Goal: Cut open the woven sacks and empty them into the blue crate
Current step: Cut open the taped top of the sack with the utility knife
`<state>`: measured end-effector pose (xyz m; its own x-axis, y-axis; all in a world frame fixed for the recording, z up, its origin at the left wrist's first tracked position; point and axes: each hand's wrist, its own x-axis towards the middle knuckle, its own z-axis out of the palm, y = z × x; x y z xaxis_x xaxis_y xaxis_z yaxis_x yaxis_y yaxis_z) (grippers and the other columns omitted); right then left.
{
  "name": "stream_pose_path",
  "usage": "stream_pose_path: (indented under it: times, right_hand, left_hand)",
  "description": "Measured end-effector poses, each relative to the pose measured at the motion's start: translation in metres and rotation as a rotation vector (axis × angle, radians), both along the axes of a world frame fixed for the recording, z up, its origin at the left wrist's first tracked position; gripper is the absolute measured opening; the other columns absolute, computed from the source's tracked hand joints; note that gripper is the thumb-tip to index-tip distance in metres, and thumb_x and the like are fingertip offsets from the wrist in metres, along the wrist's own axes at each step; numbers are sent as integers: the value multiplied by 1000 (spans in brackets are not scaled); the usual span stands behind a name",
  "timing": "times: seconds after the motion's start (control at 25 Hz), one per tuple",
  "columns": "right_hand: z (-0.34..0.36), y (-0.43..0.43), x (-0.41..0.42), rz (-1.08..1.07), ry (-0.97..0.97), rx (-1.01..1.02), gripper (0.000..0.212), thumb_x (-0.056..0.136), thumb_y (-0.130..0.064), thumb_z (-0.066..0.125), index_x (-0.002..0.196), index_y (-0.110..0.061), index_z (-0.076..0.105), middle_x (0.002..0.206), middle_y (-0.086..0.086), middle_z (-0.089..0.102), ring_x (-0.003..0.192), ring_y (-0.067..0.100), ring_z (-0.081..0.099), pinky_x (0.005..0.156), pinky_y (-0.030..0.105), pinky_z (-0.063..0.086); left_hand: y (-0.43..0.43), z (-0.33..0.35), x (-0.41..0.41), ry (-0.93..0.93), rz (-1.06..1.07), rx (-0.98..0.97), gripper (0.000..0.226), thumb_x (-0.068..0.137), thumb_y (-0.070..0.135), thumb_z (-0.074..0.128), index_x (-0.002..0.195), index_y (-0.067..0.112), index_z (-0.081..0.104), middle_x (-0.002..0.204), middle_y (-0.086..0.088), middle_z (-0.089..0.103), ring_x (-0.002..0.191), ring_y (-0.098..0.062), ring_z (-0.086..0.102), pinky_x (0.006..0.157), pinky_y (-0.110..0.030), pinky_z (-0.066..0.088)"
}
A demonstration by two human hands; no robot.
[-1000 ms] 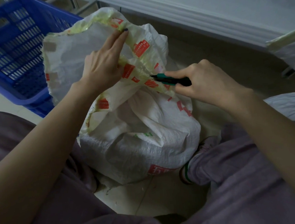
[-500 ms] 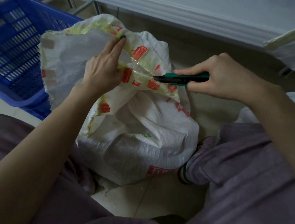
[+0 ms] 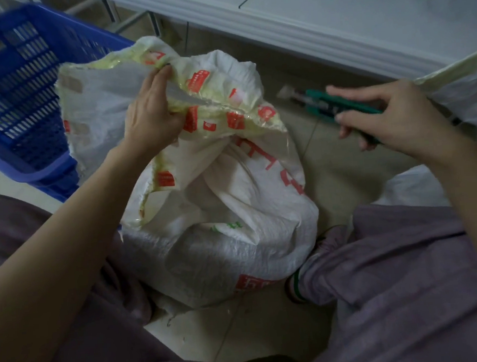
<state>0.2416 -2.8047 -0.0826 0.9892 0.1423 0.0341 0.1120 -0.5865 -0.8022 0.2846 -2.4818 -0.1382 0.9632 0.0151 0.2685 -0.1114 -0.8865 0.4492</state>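
Sack front and centre, standing on the floor between the person's knees, fat and full at the bottom, crumpled at the top. The left hand grips the upper flap, fingers curled over the edge and bunching the cloth where the yellowed tape runs across. And there is the opening: a slit shows in the flap just beside those fingers, running along the tape line. How long it is cannot be told, since folds hide its end.

Over on the other side, the right hand holds the green knife well clear of the sack, fingers wrapped round the handle, forefinger laid along the top. The tip is too blurred to say how much blade is out.

So the cut on this one looks started, perhaps finished, but nothing is tipped out yet. The crate sits just behind the sack on the left, and the part of it in view shows no contents. Widening the mouth, lifting and pouring all appear to lie ahead. A second sack pokes in at the right edge under the white table, so there seems to be plenty of work left.
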Motion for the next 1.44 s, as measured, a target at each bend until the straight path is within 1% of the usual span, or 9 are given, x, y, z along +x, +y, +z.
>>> stream_pose_path:
  times: [0.12, 0.28, 0.4, 0.48, 0.6, 0.76, 1.0, 1.16, 1.44]
  right_hand:
    - [-22, 20, 14, -237, 126, 376, 42, 77, -19, 78, 117, -18, 63, 69, -1, 61, 45, 3, 50, 46, 17, 44]
    - [-30, 52, 23, -375, 336, 720, 46, 74, -14, 80, 111, 1, 58, 82, 4, 58, 62, 6, 58, 63, 28, 57]
    - [-31, 61, 26, -405, 258, 797, 50, 76, 0, 75, 117, -5, 47, 105, 9, 57, 96, 21, 63, 78, 38, 59]
    - [-30, 62, 25, -396, 241, 818, 53, 76, 3, 73, 122, -3, 46, 108, 11, 57, 100, 24, 64, 80, 38, 58]
    - [-30, 63, 20, -349, 247, 805, 49, 79, 2, 71, 121, -4, 48, 105, 9, 60, 88, 17, 68, 75, 28, 58]
    - [-27, 64, 14, -270, 223, 757, 39, 83, 0, 67, 114, -11, 48, 97, 4, 61, 65, 6, 69, 62, 17, 54]
    - [-35, 56, 16, -260, 215, 675, 62, 81, -5, 71, 136, -2, 42, 120, 12, 57, 93, 21, 65, 60, 17, 53]
    - [-44, 50, 19, -266, 91, 398, 63, 79, -8, 75, 133, -7, 43, 121, 12, 53, 100, 20, 61, 64, 21, 57]
    - [-27, 33, 19, -222, -48, 236, 46, 88, -18, 67, 130, -14, 49, 100, 1, 61, 55, 4, 63, 63, 28, 58]
  left_hand:
    - [-8, 8, -4, -28, -48, -144, 71, 84, 17, 59, 146, 14, 25, 150, -4, 28, 131, -21, 37, 105, -43, 39]
    - [-13, 16, -11, -12, -76, -305, 60, 86, 20, 55, 141, 20, 33, 137, -3, 43, 106, -16, 56, 90, -40, 52]
    - [-10, 21, -15, 149, -69, -429, 52, 87, 26, 57, 136, 25, 39, 120, -2, 51, 95, -15, 62, 82, -40, 56]
    - [-8, 29, -17, 391, -104, -447, 49, 89, 33, 58, 134, 26, 43, 118, -1, 51, 104, -18, 57, 86, -35, 51]
    - [-14, 41, -23, 697, -195, -361, 44, 91, 39, 51, 130, 20, 49, 108, 5, 55, 100, -14, 55, 81, -23, 44]
    - [-25, 32, -22, 515, -227, -456, 59, 90, 25, 57, 143, 19, 31, 107, 4, 58, 91, -5, 60, 75, -20, 50]
    - [-38, 17, -18, 255, -323, -894, 75, 82, 23, 68, 145, 26, 27, 127, 6, 52, 116, -11, 55, 88, -26, 52]
    - [-38, 20, -14, 198, -332, -736, 53, 78, 21, 72, 125, 33, 51, 129, 3, 55, 114, -12, 58, 93, -30, 51]
    - [-40, 23, -16, 247, -255, -607, 47, 86, 3, 58, 126, 27, 54, 122, 0, 56, 93, -3, 63, 78, -13, 53]
